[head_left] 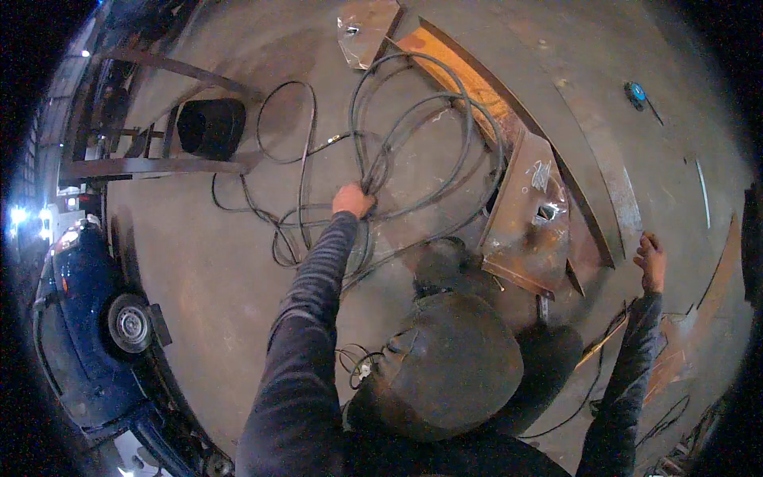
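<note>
A long dark cable (375, 171) lies in wide loops over the concrete floor. My left hand (352, 202) reaches out and is closed around several strands where the loops meet. A metal connector (334, 138) shows on one strand. My right hand (652, 258) is held out at the right, apart from the cable, with its fingers curled; what they hold, if anything, is hidden. Between my arms is my bent knee (449, 362) in dark cloth. A rusty steel bracket (528, 219) with a hole stands just beyond it, beside the cable loops.
An orange-brown steel beam (461, 67) lies behind the bracket, with another rusty plate (366, 32) at the top. A flat metal strip (624, 203) and a blue-faced tape measure (636, 93) are at right. Left are a steel frame (159, 165), a black container (211, 127) and a dark blue vehicle (87, 318).
</note>
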Motion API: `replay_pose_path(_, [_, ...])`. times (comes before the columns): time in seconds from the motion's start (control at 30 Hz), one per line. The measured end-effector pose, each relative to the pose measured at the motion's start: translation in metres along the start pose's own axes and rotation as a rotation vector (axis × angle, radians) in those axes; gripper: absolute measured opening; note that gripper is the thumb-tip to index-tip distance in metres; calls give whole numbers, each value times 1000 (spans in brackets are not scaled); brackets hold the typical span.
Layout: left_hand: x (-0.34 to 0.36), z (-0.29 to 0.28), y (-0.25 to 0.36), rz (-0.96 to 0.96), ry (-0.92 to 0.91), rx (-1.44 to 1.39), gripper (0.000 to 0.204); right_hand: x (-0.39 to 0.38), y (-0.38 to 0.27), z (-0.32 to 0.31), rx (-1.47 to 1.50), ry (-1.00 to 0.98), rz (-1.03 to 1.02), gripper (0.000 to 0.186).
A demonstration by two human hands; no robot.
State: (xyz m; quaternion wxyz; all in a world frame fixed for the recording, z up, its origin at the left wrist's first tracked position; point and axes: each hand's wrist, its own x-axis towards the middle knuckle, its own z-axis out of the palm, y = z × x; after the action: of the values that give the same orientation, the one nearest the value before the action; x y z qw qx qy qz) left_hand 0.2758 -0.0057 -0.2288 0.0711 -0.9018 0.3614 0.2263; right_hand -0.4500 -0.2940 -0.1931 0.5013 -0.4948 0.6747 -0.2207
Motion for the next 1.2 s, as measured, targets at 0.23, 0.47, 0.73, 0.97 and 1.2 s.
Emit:
replay_pose_path(0.23, [-104,5,-45,186,-397,-328,60,-193,-16,45,-3,-49,-54,40])
replay_pose_path(0.47, [-158,110,31,50,-74,-193,44,-278,55,91,-81,-57,-96,31])
replay_pose_path(0.73, [-174,84,-16,24,-2,-118,25,-233,114,76,137,-198,-35,24])
replay_pose_path(0.97, [-208,94,-119,-15,98,-167,32,-241,102,102,17,114,-186,23])
replay_pose_path(1.2, [-204,120,-24,52,87,-311,42,-254,96,93,-156,63,-268,24])
